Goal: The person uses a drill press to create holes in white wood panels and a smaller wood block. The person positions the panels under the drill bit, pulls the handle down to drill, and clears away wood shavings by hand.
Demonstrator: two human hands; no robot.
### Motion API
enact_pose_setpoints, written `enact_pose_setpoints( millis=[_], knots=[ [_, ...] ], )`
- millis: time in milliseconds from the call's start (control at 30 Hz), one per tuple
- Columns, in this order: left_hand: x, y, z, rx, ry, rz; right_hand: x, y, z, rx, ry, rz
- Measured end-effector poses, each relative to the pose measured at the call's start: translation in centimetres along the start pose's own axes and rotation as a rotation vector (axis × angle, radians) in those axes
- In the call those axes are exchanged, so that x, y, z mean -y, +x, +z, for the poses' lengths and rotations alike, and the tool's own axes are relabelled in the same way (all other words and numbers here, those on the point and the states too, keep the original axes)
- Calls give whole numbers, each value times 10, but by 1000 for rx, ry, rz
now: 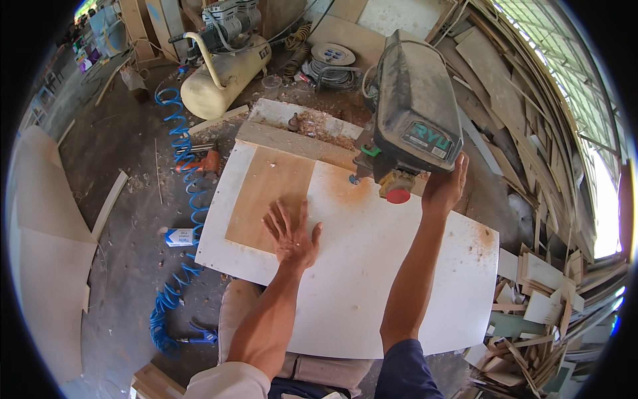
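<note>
My left hand [294, 241] lies flat with fingers spread on a thin brown plywood panel [269, 189]. That panel rests on a large white board [372, 279] with sawdust scattered over it. Above the board's far edge stands a dusty black drill press [415, 86], with a red push button [399, 195] at its front. A small drill bit [354, 179] points down just right of the panel, apart from it. My right hand [443, 189] is closed against the machine's lower right side; its fingers are partly hidden there, so the exact part gripped cannot be seen.
A cream air compressor [222, 80] stands at the far left, with a coiled blue air hose [191, 179] trailing down the left side. An orange power tool [207, 163] and a small box [179, 237] lie nearby. Wood offcuts [531, 306] pile up at right.
</note>
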State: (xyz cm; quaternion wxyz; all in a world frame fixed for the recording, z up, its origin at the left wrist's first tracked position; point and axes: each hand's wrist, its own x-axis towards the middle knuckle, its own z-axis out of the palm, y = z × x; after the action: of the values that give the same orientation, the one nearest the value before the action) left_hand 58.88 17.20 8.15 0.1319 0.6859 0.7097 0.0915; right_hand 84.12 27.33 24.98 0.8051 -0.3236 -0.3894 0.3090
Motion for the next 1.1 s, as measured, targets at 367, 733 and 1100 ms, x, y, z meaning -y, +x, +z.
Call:
enact_pose_setpoints(
  millis=[367,733,1100],
  knots=[
    [-5,-1,-5,12,-35,6,-17,95,-15,1,-51,172],
    [-14,-1,3,-19,-66,52,-68,181,-62,-26,-292,215],
    [-4,1,0,6,-20,15,-57,77,-16,64,35,140]
  ],
)
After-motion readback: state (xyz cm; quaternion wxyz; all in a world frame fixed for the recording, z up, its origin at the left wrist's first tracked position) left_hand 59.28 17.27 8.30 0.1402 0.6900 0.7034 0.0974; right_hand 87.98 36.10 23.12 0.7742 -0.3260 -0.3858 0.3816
